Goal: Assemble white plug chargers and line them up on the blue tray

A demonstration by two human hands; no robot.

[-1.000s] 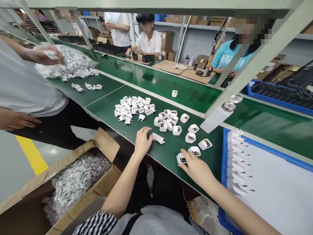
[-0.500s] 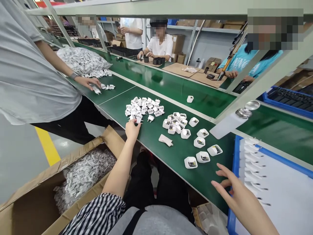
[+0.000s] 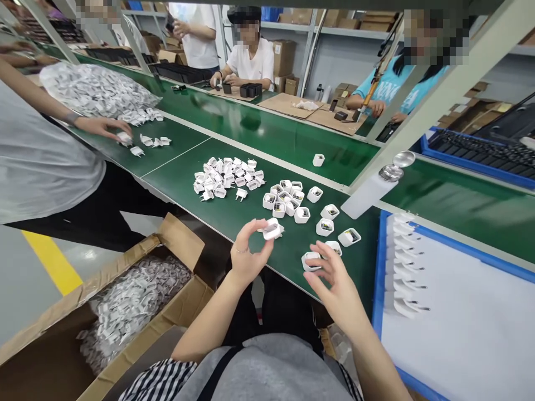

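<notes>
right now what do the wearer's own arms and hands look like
Both forearms are bare below black-and-white striped sleeves. The left hand wears a thin ring; neither it nor the right hand is gloved.

Bright, fairly even indoor light, seemingly from overhead, fills the scene. Glare marks the glossy green belt [image 3: 271, 133] and grey floor [image 3: 94, 255]; shade darkens the space beneath the desk [image 3: 179, 161]. The left hand [image 3: 246, 260] and its white plug [image 3: 272, 229] look fairly crisp, the stretched upper left corner soft. Pixel blocks mask patches.
</notes>
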